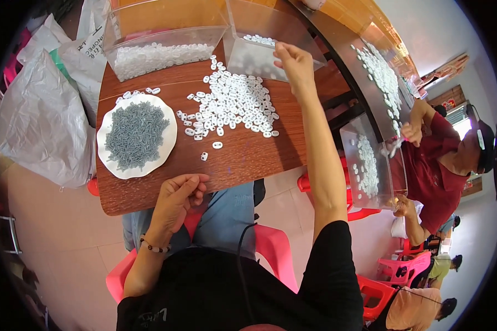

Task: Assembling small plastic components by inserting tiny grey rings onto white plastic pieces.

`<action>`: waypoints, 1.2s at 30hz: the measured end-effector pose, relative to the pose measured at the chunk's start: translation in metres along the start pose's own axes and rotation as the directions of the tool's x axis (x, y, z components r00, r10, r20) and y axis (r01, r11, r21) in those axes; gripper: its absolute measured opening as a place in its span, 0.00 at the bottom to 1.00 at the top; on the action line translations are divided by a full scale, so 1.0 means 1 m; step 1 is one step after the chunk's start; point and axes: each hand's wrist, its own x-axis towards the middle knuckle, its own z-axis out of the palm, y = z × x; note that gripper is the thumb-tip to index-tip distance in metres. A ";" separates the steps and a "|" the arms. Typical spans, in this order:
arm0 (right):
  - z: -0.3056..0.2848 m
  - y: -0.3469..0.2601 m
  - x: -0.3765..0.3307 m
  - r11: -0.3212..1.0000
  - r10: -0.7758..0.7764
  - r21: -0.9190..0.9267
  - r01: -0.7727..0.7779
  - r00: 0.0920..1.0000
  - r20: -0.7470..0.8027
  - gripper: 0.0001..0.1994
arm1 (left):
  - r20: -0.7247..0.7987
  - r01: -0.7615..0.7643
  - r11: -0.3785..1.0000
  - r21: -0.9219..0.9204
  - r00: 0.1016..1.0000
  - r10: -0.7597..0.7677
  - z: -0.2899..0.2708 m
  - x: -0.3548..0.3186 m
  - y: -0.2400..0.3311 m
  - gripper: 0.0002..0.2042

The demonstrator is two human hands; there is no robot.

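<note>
Pieces (232, 99), white, oval, long axes mixed; L hand (181, 199) pinched nr tbl (248, 157), R hand (295, 67) over bin (253, 59), its grip unclear

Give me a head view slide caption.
Right hand at clear bin; left hand near table edge; white pieces between them.

The left hand (178, 202) is hiding whatever may be lying between its fingers; the right hand (298, 67) is covering part of a clear bin (248, 58); grey pieces (135, 135) are hiding the middle of the white plate (159, 155); the lower edge is cutting off the black shirt (215, 292); a co-worker's hand (412, 132) is showing blurred.
</note>
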 end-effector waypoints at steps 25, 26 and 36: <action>0.065 -0.008 -0.177 0.879 -0.250 -0.228 0.418 0.814 0.525 0.08 | 0.003 0.012 0.999 -0.045 1.000 -0.012 -0.001 -0.001 -0.001 0.11; 0.067 -0.011 -0.179 0.872 -0.242 -0.239 0.428 0.801 0.548 0.08 | 0.004 0.010 0.999 -0.043 1.000 -0.009 -0.002 -0.001 -0.001 0.11; 0.077 -0.009 -0.182 0.807 -0.285 -0.273 0.524 0.750 0.597 0.07 | -0.003 0.009 1.000 -0.001 1.000 -0.009 0.001 -0.001 0.000 0.11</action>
